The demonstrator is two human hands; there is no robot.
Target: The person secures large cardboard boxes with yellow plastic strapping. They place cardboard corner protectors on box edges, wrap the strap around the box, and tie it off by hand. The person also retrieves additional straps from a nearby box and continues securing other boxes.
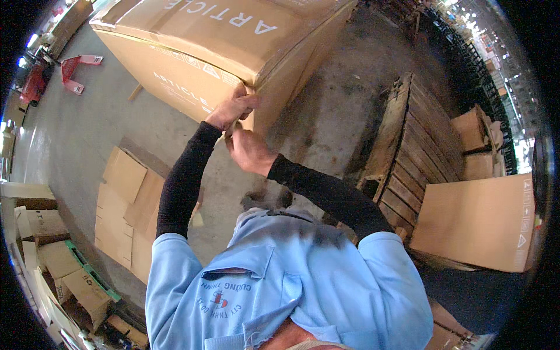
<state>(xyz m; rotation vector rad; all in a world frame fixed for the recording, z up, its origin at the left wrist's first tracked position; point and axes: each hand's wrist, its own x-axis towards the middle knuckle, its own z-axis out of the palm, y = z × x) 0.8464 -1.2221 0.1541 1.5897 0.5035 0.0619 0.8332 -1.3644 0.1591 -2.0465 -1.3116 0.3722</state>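
Observation:
A large brown cardboard box [175, 76] with white print stands in front of me, its near corner facing my body. My left hand [234, 109] is closed against that corner, just below the top edge. Close beneath it, my right hand [251, 150] is curled with its fingertips pinched together. A thin, pale yellowish strip shows between the two hands; it is too small and too covered by fingers to name. What the left fingers hold is hidden too. Both forearms wear black sleeves.
Flattened cardboard [119, 210] lies on the concrete floor at left. A red pallet jack [73, 73] stands beyond it. On the right are a slatted wooden pallet [408, 151] and another cardboard box [472, 221]. Several cardboard pieces [64, 256] pile up at the lower left.

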